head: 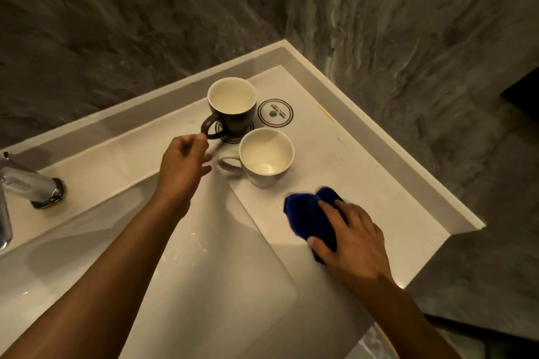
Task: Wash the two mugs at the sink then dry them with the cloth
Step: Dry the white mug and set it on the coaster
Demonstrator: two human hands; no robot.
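Fingers (329, 207) on crumpled blue cloth (306, 213), dark mug (233, 119), white mug (265, 160) upright

Two bare forearms reach in from the bottom edge, ending in the left hand (183, 162) and right hand (354, 239). No sleeves, rings, watch or gloves.

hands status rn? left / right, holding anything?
Left hand: loosely curled, holding nothing, beside the dark mug's handle.
Right hand: fingers spread, resting on the blue cloth on the counter; pressing, not clearly gripping.
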